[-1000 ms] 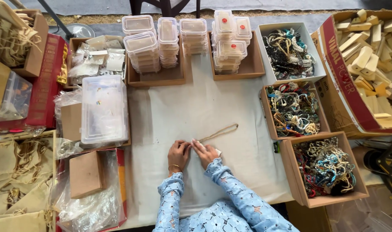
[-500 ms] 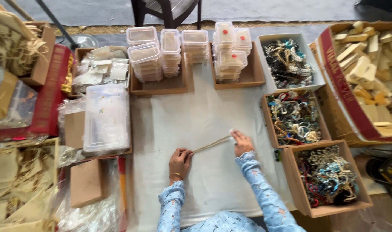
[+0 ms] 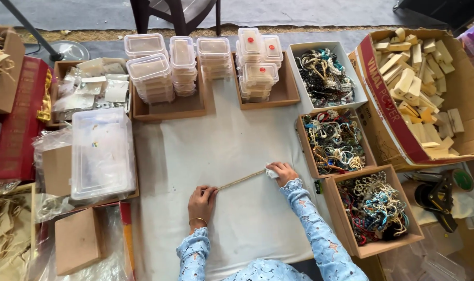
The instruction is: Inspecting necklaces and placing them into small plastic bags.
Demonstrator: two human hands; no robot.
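Observation:
A thin tan beaded necklace lies stretched in a straight line on the white cloth. My left hand pinches its near end, a gold bangle on that wrist. My right hand holds a small white cloth pad closed around the strand at its far end. Both arms wear pale blue lace sleeves.
Three boxes of mixed jewellery stand to the right, with a carton of wooden blocks beyond. Stacked clear lidded containers sit in trays at the back. A clear plastic box and brown boxes are to the left.
The necklace went from a loose loop to a taut straight line. My right hand slid with the white pad from beside my left hand out along the strand to the right.

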